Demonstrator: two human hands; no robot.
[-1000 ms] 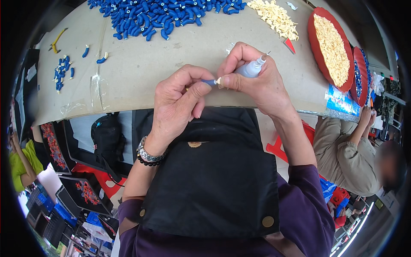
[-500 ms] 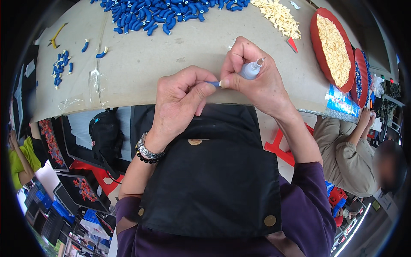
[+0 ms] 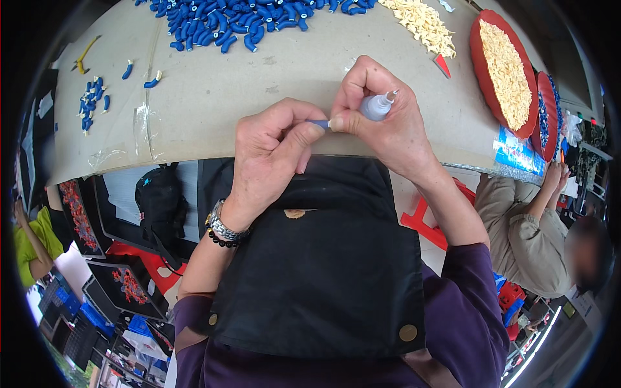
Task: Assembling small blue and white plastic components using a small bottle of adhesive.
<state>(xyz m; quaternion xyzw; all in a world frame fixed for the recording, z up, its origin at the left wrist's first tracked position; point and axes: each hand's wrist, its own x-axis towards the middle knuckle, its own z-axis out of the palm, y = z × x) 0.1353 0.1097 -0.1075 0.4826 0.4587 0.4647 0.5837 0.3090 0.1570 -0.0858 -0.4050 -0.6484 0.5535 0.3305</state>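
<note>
My left hand [image 3: 268,145] is closed, thumb and forefinger pinching a small blue tube-shaped piece [image 3: 317,123] above the table's near edge. Against that piece's right end, the thumb and forefinger of my right hand [image 3: 394,132] press a tiny pale bit, mostly hidden by the fingertips. A whitish squeeze bottle [image 3: 374,107] with a thin pointed tip is also tucked in my right hand, its tip pointing up and to the right. Finished-looking blue pieces with cream ends [image 3: 153,80] lie at the left of the table [image 3: 213,116].
Loose blue bent pieces [image 3: 226,22] are heaped at the far side, beside a pile of cream pieces [image 3: 424,24]. A red tray of cream pieces [image 3: 505,77] stands at the right, with a red triangular object [image 3: 442,66] near it. A person in khaki [image 3: 527,239] sits at the right.
Both hands have barely moved. My right fingers have shifted slightly left, still pressed at the blue piece's end.
</note>
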